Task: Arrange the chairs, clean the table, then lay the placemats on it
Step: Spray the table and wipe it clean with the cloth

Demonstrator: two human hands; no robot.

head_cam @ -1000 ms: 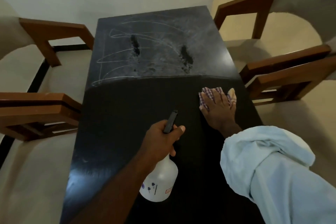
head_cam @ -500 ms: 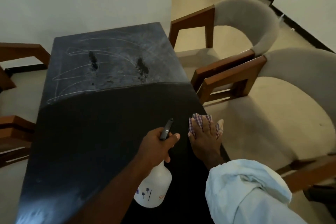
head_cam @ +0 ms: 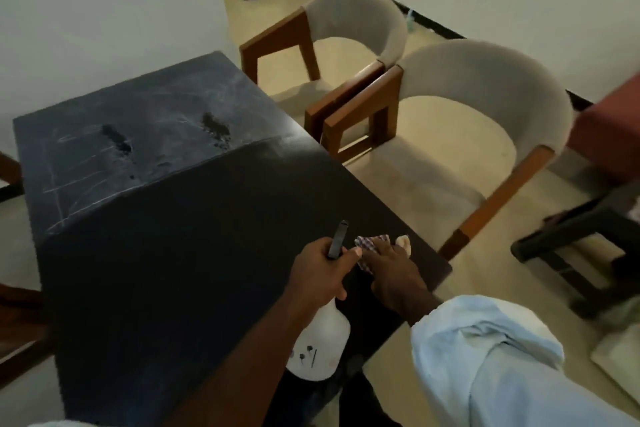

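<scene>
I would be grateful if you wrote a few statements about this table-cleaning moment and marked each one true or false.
1. The left hand grips a white spray bottle. True.
2. The right hand presses a checked cloth onto the table. True.
3. Placemats lie on the table. False: none is on it; its far end shows pale smears and two dark marks.
4. The cloth is at the table's far end, by the wall. False: it lies near the right edge, close to the near corner.
5. The far chair and the near chair on the right both have grey padded backs. True.
</scene>
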